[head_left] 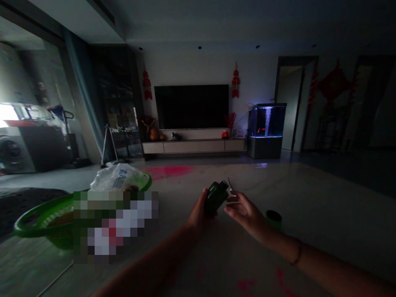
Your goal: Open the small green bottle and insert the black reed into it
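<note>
Bare forearms (175, 251) reached over a pale surface (173, 272), the left hand (197, 214) gripping a tilted dark green bottle (215, 198), mouth uppermost. Whether the right hand (244, 209)'s half-curled fingers pinched a thin dark strip (230, 183) beside it could not be told. Rightward stood a dark-topped green container (274, 224), contents hidden; leftward, a green basket (34, 234) held a plastic bag (116, 177); beyond, a lit tank (275, 119) held bubbling water.

Far ahead of me, a dark television (192, 107) hangs above a low cabinet (193, 147), with red ornaments (236, 83) on its left and right. I see a lit aquarium (266, 128) far right, a washing machine (27, 146) far left, and a green basket (60, 240) near left.
</note>
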`<state>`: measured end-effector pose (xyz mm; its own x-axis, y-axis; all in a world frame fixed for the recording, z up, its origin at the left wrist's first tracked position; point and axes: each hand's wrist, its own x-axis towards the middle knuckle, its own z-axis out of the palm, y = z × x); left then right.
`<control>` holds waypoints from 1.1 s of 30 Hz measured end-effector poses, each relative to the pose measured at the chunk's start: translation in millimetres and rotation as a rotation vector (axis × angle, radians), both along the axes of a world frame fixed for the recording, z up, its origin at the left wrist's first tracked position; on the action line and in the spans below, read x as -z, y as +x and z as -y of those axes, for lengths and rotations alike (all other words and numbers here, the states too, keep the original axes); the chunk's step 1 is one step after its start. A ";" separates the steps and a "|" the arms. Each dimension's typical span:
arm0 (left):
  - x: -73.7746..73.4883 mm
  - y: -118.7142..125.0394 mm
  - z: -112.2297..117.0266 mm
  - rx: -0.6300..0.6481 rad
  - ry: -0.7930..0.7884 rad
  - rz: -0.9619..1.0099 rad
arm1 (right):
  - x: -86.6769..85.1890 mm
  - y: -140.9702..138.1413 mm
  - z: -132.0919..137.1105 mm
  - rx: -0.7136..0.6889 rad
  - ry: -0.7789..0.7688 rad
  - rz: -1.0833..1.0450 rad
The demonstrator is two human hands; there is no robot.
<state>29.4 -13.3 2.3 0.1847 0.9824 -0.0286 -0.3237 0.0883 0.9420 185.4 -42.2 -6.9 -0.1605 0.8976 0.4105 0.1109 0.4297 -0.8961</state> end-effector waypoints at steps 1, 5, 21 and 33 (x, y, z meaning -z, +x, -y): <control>0.6 -0.2 -0.9 0.000 0.002 -0.007 | 1.3 -5.1 -4.6 -0.021 -0.001 -0.029; 3.3 -0.7 -3.6 0.006 -0.005 -0.036 | -2.9 -17.9 -22.7 -0.086 0.007 -0.084; -9.2 -31.9 -9.1 0.164 0.497 -0.358 | 0.3 -7.2 -43.5 -0.014 0.072 -0.059; 7.2 -54.9 6.2 0.188 0.489 -0.584 | 14.9 -18.0 -34.1 -0.224 -0.002 -0.073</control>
